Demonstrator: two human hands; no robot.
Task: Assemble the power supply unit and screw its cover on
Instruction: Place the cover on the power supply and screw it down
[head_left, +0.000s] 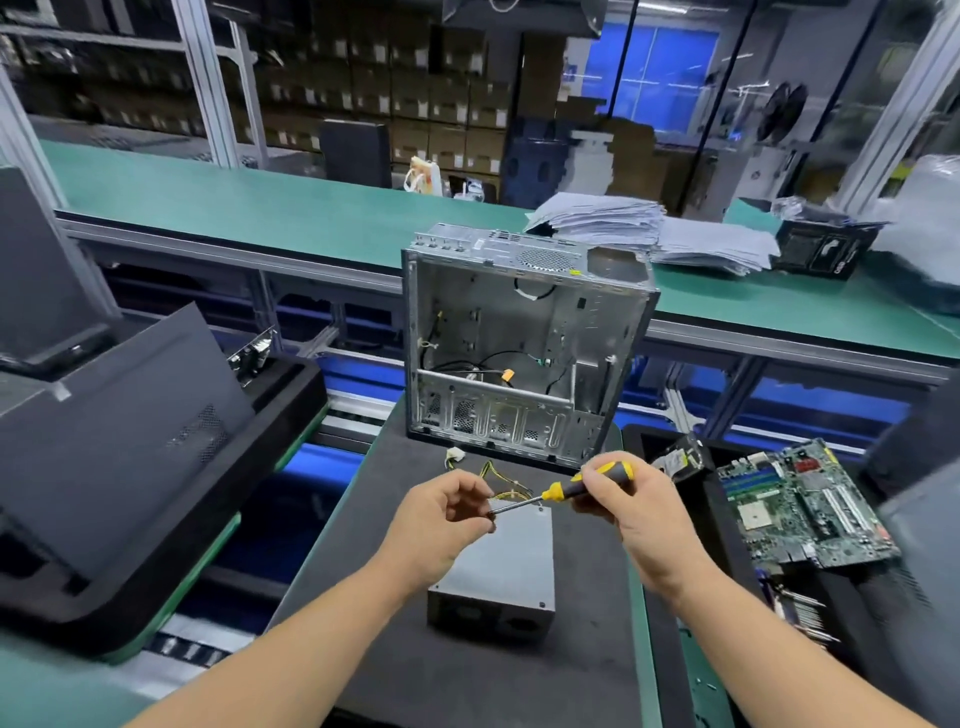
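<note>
Head view shows the power supply unit (496, 566), a rigid, likely heavy metal box best held by its side walls, flat on the surface (467, 675) below both hands; right hand (628, 506) grips the screwdriver (563, 491), left hand (441, 514) pinches its tip.

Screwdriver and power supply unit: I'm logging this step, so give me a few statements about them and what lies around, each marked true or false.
1. The right hand grips the screwdriver by its yellow and black handle. True.
2. The left hand lies flat on the power supply unit. False: its fingers are at the screwdriver's tip, above the unit.
3. The power supply unit sits inside the computer case. False: it lies on the dark mat, in front of the case.
4. A green motherboard lies to the right of the unit. True.
5. The case is closed by a side panel. False: its side is open.
</note>
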